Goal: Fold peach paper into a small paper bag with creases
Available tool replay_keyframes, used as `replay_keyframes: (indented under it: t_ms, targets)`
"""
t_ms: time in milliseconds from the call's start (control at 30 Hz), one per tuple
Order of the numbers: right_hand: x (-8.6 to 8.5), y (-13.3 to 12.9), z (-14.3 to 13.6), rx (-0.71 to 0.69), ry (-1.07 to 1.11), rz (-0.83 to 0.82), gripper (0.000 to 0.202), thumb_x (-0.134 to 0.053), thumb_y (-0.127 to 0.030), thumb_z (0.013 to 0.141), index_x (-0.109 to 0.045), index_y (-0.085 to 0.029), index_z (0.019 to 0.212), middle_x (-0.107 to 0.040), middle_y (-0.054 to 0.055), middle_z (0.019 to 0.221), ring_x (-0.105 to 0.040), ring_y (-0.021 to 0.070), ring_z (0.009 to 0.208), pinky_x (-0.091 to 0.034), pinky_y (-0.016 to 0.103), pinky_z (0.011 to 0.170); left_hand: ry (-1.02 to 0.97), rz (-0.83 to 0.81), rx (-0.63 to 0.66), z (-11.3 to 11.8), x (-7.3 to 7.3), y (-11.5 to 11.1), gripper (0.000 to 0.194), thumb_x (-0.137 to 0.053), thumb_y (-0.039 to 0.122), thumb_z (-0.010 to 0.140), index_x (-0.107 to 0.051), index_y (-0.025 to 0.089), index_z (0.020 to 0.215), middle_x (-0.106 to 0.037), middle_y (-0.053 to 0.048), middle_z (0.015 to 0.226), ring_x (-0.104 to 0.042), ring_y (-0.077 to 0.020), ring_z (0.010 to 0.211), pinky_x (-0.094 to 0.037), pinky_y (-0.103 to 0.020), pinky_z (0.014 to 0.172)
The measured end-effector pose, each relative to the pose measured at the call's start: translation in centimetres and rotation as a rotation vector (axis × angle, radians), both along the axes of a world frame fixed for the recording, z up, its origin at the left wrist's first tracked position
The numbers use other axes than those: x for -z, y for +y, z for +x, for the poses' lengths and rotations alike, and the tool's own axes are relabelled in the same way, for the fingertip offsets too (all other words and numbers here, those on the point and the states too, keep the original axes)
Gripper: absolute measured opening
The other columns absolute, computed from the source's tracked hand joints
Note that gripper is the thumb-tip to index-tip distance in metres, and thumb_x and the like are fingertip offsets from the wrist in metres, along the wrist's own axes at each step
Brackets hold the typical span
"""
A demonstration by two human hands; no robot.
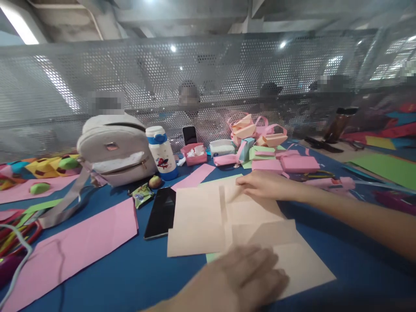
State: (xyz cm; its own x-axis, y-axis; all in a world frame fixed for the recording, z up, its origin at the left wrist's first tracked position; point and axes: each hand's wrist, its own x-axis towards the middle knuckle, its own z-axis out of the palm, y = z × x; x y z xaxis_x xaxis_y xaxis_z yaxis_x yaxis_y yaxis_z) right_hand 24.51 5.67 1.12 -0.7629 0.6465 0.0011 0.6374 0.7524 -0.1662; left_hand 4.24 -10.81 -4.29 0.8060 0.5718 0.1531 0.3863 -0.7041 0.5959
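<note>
A cream paper sheet [198, 216] with folded flaps lies on the blue table in front of me, over another cream sheet [305, 264] and a green one that shows at its edges. My right hand [263, 184] reaches in from the right, its thumb and fingers closed on the far part of the creased paper. Low in the view, my left hand [240, 277] is stretched flat over the near side of the paper, slightly smeared by motion. Its fingers hold nothing. A black phone [160, 214] lies just left of the paper, partly under its edge.
A pink sheet [84, 247] lies at left, near a white backpack [113, 147], snack packet [142, 196] and bottle [163, 154]. Small paper bags [273, 136] and a pink glue gun [334, 184] sit at right. A perforated metal screen [214, 73] stands behind.
</note>
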Motion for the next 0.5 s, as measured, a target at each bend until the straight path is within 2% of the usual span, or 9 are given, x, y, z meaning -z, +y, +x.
replay_keyframes:
  t_ms: [67,100,133,200,300,367,500]
  targets:
    - [0.0,0.3,-0.1,-0.004,-0.013,-0.005,0.013,-0.050,-0.011,0.086,-0.058,-0.020,0.082,-0.067,0.003,0.082,-0.061,0.0193,0.076,-0.030,0.025,0.059,0.137,0.401,-0.051,-0.4,0.6,0.8,0.042,-0.046,0.017,0.100,-0.049,0.017,0.142,-0.050,-0.011,0.148,-0.052,-0.0263,0.132,-0.045,-0.040,0.110]
    - [0.1,0.5,-0.2,-0.011,-0.021,-0.012,0.013,-0.050,-0.011,0.085,-0.058,-0.020,0.081,-0.067,0.003,0.082,-0.062,0.0193,0.077,-0.031,0.025,0.059,0.184,0.566,-0.079,-0.6,1.0,1.1,0.038,-0.044,0.014,0.099,-0.053,0.013,0.136,-0.053,-0.011,0.145,-0.054,-0.0261,0.130,-0.044,-0.040,0.110]
    - [0.1,0.7,-0.2,-0.017,-0.031,-0.019,0.013,-0.051,-0.011,0.085,-0.059,-0.020,0.080,-0.067,0.003,0.082,-0.062,0.0196,0.077,-0.031,0.024,0.059,0.217,0.663,-0.101,-0.8,1.4,1.4,0.035,-0.042,0.014,0.099,-0.056,0.011,0.131,-0.057,-0.012,0.142,-0.057,-0.0258,0.127,-0.045,-0.041,0.109]
    - [0.3,0.9,-0.3,-0.021,-0.049,-0.027,0.012,-0.052,-0.011,0.084,-0.061,-0.019,0.083,-0.069,0.004,0.085,-0.064,0.0210,0.080,-0.034,0.025,0.060,0.251,0.680,-0.112,-1.1,2.0,1.7,0.034,-0.042,0.020,0.099,-0.057,0.010,0.128,-0.058,-0.013,0.140,-0.059,-0.0268,0.125,-0.048,-0.042,0.106]
    - [1.0,0.6,-1.0,0.004,0.019,-0.024,0.028,-0.055,-0.012,0.083,-0.061,-0.020,0.109,-0.070,0.007,0.106,-0.065,0.0238,0.095,-0.041,0.027,0.070,0.310,0.602,-0.092,-1.4,2.0,2.0,0.042,-0.044,0.028,0.099,-0.050,0.009,0.135,-0.054,-0.017,0.143,-0.055,-0.0292,0.128,-0.049,-0.042,0.103]
    - [1.8,0.3,-1.8,0.040,0.108,-0.001,0.038,-0.058,-0.015,0.082,-0.057,-0.020,0.120,-0.067,0.008,0.117,-0.063,0.0255,0.104,-0.044,0.031,0.080,0.298,0.586,-0.119,-1.3,1.8,2.4,0.038,-0.042,0.022,0.099,-0.051,0.008,0.133,-0.058,-0.017,0.139,-0.057,-0.0281,0.126,-0.051,-0.040,0.102]
    - [3.6,-0.4,-2.9,0.085,0.224,0.045,0.034,-0.067,-0.023,0.081,-0.059,-0.021,0.114,-0.066,0.009,0.118,-0.059,0.0287,0.110,-0.044,0.039,0.090,0.191,0.577,-0.199,-0.9,2.1,3.6,0.025,-0.042,0.011,0.096,-0.063,0.015,0.110,-0.070,-0.013,0.117,-0.068,-0.0234,0.109,-0.058,-0.035,0.091]
